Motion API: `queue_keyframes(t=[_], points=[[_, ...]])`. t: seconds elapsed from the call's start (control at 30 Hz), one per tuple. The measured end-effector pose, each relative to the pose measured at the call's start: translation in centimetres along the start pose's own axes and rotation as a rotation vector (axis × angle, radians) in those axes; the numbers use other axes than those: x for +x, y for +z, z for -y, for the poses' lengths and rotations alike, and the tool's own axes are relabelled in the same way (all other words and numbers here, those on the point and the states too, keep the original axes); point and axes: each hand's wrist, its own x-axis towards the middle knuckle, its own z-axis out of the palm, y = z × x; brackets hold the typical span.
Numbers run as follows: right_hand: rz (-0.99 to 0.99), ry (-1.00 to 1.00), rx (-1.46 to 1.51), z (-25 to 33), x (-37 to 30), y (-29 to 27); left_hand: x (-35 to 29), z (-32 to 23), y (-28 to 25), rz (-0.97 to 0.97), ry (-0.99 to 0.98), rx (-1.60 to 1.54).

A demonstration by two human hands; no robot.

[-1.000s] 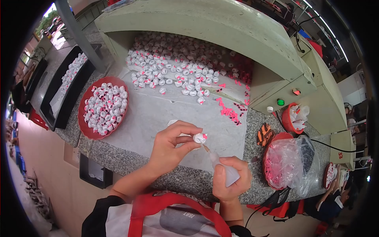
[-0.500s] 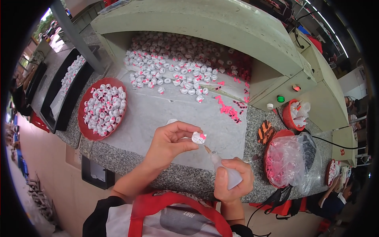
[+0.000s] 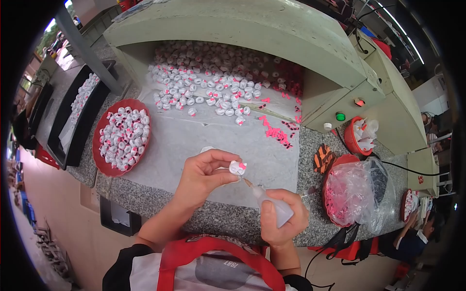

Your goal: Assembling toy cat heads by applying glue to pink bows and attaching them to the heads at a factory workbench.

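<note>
Between the thumb and fingers of my left hand [image 3: 200,175] is a small white figurine head [image 3: 237,168] with a pink bow on it. My right hand [image 3: 286,219] is wrapped round a translucent squeeze bottle [image 3: 274,205]. The bottle's thin nozzle tip [image 3: 247,182] points up and left, close below the figurine head; whether the two touch I cannot tell. White paper [image 3: 184,131] covers the worktop under both. Toward the back, many white heads [image 3: 213,89] lie loose, with pink bow pieces [image 3: 275,135] to their right.
A beige hood-like machine [image 3: 233,31] arches over the far heads. On the left stand a red bowl [image 3: 97,157] of heads and a black tray [image 3: 73,140]. Rightward are a small red basket [image 3: 350,140] of bottles and a red bowl with a plastic bag [image 3: 359,191]. Another person [image 3: 412,242] sits far right.
The whole view has shifted slightly. My left hand still pinches the figurine head, and the bottle in my right hand stays close to it, its nozzle just below.
</note>
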Motion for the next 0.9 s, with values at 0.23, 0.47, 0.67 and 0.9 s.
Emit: queue_keyframes(t=[0.23, 0.47, 0.67, 0.9], points=[[-0.206, 0.914, 0.483, -11.6, -2.8, -0.8, 0.0, 1.5, -1.8, -0.059, -0.022, 0.004], [0.084, 0.808, -0.696, -17.7, 1.8, 0.4, -0.1, 1.7, -2.0, -0.059, -0.016, 0.042], [0.198, 0.695, -0.507, -14.9, -1.9, -0.6, 0.5, 2.6, -1.2, -0.061, -0.046, 0.054], [0.193, 0.858, 0.2, -8.7, 0.8, -1.4, 0.6, 3.1, 0.0, -0.009, -0.042, 0.132]])
